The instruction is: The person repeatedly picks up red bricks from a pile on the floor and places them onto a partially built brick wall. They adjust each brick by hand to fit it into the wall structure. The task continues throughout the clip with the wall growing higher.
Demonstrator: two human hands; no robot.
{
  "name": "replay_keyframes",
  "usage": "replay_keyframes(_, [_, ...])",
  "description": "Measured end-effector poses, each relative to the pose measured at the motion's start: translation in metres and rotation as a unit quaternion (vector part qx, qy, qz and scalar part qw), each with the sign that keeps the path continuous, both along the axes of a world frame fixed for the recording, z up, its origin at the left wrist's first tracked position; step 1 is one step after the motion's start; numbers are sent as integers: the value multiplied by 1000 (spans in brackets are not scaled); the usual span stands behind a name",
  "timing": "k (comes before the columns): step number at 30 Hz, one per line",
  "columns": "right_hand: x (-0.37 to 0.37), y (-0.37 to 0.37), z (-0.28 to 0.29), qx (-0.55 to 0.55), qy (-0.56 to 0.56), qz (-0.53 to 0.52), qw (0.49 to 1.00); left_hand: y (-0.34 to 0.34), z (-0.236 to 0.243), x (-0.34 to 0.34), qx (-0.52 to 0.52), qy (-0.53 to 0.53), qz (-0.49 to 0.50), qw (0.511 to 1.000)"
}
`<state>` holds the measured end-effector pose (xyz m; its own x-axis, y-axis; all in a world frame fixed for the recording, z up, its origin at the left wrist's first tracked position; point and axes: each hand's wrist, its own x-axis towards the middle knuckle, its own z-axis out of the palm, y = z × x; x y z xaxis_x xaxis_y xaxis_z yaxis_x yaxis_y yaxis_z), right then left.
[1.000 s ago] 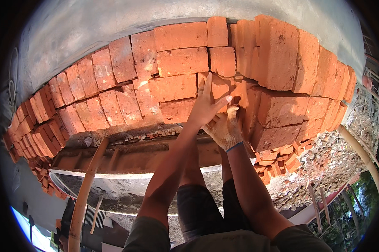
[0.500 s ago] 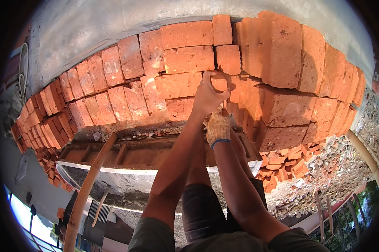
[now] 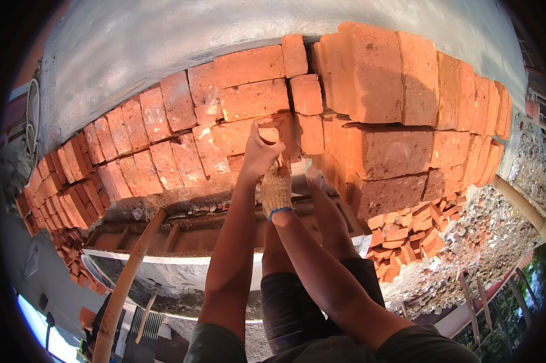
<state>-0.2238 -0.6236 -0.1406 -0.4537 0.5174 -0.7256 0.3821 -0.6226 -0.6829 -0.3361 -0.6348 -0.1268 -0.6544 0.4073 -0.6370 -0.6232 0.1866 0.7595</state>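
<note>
My bare left hand (image 3: 262, 151) is closed around a red brick (image 3: 270, 135) at the middle of the stacked brick rows (image 3: 243, 97). My right hand (image 3: 275, 184), in a knitted glove with a blue cuff, is just below it, with fingers bent and largely hidden behind the left hand and brick, so what it grips is unclear. A single brick end (image 3: 310, 134) lies right beside the held brick, and a shadowed opening shows between the hands and that brick.
A grey concrete surface (image 3: 164, 30) curves beyond the stack. Below are a trough-like ledge (image 3: 134, 233), bamboo poles (image 3: 128, 272), broken bricks (image 3: 412, 236) and rubble (image 3: 472, 242). My legs stand beneath my arms. A looped hose (image 3: 32, 121) hangs at far left.
My left hand's fingers have curled from outstretched to closed around the brick. Both hands and the brick have shifted left and toward me from the gap in the stack; the view has shifted too.
</note>
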Motion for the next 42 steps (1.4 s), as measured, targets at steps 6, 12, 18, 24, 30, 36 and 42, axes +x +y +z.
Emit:
replay_keyframes(6, [17, 43, 10, -172, -3, -91, 981, 54, 4, 15, -113, 104, -26, 988])
replay_keyframes(12, [36, 78, -16, -165, 6, -75, 983, 82, -13, 29, -133, 212, -2, 968])
replay_keyframes(18, [58, 93, -32, -53, 9, 124, 991, 82, -7, 29, -167, 188, 13, 968])
replay_keyframes(24, [74, 76, 37, -109, -38, 79, 990, 44, 25, 56, -105, 139, 10, 985])
replay_keyframes(30, [139, 69, 86, -96, -47, 169, 980, -15, 83, 113, 13, 58, 131, 990])
replay_keyframes(36, [105, 108, -31, 174, -198, 471, 842, -84, 174, 159, 12, -26, 236, 971])
replay_keyframes(42, [49, 60, -116, 73, -129, 293, 944, -144, 204, 215, -131, -23, 221, 966])
